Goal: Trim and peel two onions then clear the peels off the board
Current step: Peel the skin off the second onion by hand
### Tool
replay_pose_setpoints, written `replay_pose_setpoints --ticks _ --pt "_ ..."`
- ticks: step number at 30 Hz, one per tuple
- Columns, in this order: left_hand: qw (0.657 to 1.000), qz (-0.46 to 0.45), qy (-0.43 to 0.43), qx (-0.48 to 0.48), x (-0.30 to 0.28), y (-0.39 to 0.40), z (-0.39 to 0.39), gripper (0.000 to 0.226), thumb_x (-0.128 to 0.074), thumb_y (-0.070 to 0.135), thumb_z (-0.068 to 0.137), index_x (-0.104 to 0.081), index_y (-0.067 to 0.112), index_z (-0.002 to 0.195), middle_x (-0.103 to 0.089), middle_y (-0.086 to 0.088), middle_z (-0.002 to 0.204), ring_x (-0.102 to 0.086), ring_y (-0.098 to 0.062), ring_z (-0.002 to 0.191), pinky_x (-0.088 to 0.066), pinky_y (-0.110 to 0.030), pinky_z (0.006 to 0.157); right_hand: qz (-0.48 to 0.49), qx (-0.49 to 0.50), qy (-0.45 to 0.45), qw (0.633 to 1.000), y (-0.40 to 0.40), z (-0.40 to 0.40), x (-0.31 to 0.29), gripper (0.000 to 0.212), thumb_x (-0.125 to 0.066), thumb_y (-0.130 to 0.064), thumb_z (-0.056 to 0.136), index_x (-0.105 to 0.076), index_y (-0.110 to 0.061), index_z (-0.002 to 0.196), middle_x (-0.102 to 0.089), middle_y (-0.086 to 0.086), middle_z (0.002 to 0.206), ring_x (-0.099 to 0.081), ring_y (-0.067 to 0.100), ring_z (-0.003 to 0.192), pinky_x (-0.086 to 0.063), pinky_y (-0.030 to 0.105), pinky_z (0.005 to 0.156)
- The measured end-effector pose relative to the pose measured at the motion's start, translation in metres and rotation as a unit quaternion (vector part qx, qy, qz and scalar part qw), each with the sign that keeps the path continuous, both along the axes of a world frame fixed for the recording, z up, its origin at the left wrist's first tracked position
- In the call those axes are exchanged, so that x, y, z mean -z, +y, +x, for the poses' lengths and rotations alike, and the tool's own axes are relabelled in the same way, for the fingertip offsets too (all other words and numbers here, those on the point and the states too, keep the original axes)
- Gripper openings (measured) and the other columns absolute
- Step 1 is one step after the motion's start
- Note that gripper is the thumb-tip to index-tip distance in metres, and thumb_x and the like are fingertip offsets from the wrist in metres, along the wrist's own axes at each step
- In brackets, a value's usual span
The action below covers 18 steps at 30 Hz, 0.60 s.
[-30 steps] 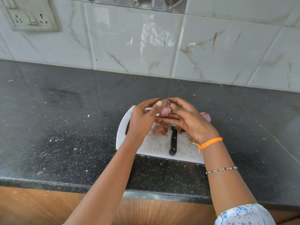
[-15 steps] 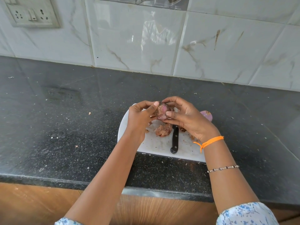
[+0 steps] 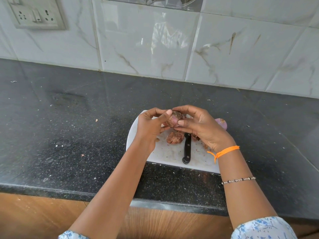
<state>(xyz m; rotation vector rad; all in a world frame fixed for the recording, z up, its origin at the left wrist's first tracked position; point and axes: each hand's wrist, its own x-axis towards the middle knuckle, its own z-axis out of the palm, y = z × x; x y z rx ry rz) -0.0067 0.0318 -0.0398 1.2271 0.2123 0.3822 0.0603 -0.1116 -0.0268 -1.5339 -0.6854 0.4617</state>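
Above a white cutting board (image 3: 170, 155) both hands hold a small reddish onion (image 3: 174, 120) with brown skin on it. My left hand (image 3: 151, 125) grips its left side, thumb on top. My right hand (image 3: 202, 126) pinches its right side between thumb and fingers. A second, purple onion (image 3: 221, 123) peeks out behind my right hand at the board's far right. A clump of brown peels (image 3: 174, 137) lies on the board under the held onion. A black-handled knife (image 3: 187, 149) rests on the board, its blade hidden under my right hand.
The board sits on a black speckled countertop (image 3: 69, 135) near its front edge. Peel scraps (image 3: 204, 145) are scattered on the board and counter. A tiled wall (image 3: 155, 40) with a socket panel (image 3: 36, 14) stands behind.
The hands have turned the onion slightly between the fingers and stay over the board. A clump of peels now lies more exposed beneath it.
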Motion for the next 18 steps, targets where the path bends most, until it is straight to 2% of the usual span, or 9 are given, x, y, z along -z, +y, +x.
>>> replay_pose_setpoints --ticks 4,6,10,13,15,18 --pt "1.0 0.001 0.013 -0.012 0.0031 -0.0016 0.0017 0.011 -0.063 0.009 0.088 -0.064 0.005 0.078 -0.064 -0.02 0.09 -0.066 -0.022 0.078 -0.06 -0.035 0.072 -0.002 0.0 0.001 1.0 -0.0009 0.0004 0.0 0.035 -0.063 0.001 0.084 -0.062 -0.01 0.117 -0.061 0.011 0.121 -0.065 0.024 0.108 -0.055 0.034 0.088" --pt "0.999 -0.021 0.019 -0.017 0.0031 -0.0021 0.0022 0.01 -0.059 0.008 0.09 -0.063 0.004 0.082 -0.065 -0.02 0.093 -0.066 -0.021 0.078 -0.06 -0.033 0.069 0.011 -0.001 0.004 1.0 -0.0008 -0.0006 -0.0008 0.035 -0.064 -0.002 0.084 -0.062 -0.013 0.117 -0.063 0.008 0.118 -0.065 0.023 0.108 -0.055 0.034 0.088" --pt "0.999 -0.036 0.023 -0.001 0.0002 -0.0027 0.0015 0.014 -0.053 0.015 0.095 -0.063 0.006 0.09 -0.069 -0.008 0.084 -0.069 -0.014 0.07 -0.058 -0.026 0.062 0.007 -0.003 -0.037 0.999 0.0001 -0.0031 -0.003 0.042 -0.071 -0.013 0.077 -0.064 -0.019 0.118 -0.069 0.007 0.114 -0.065 0.02 0.108 -0.053 0.03 0.09" --pt "0.999 0.002 0.025 0.037 -0.0023 -0.0037 0.0008 0.022 -0.059 0.028 0.091 -0.065 0.011 0.104 -0.071 -0.002 0.086 -0.07 -0.012 0.074 -0.058 -0.028 0.065 -0.009 0.029 -0.059 0.998 0.0009 -0.0014 -0.0031 0.045 -0.073 -0.013 0.075 -0.062 -0.016 0.119 -0.069 0.007 0.112 -0.067 0.017 0.103 -0.053 0.026 0.089" --pt "0.999 0.018 0.022 0.046 -0.0036 -0.0046 -0.0001 0.021 -0.067 0.023 0.085 -0.067 0.01 0.101 -0.068 -0.008 0.09 -0.07 -0.014 0.074 -0.057 -0.026 0.065 -0.009 0.062 -0.06 0.996 0.0011 0.0004 -0.0028 0.041 -0.075 -0.01 0.073 -0.062 -0.012 0.112 -0.07 0.007 0.105 -0.068 0.015 0.096 -0.053 0.024 0.084" --pt "0.999 -0.003 0.018 0.032 -0.0049 -0.005 -0.0019 0.013 -0.068 0.015 0.084 -0.068 0.004 0.091 -0.069 -0.011 0.08 -0.07 -0.017 0.066 -0.056 -0.024 0.059 -0.014 0.08 -0.077 0.994 0.0033 0.0013 -0.0008 0.034 -0.076 -0.004 0.074 -0.062 -0.007 0.104 -0.07 0.005 0.095 -0.068 0.015 0.091 -0.054 0.027 0.085"
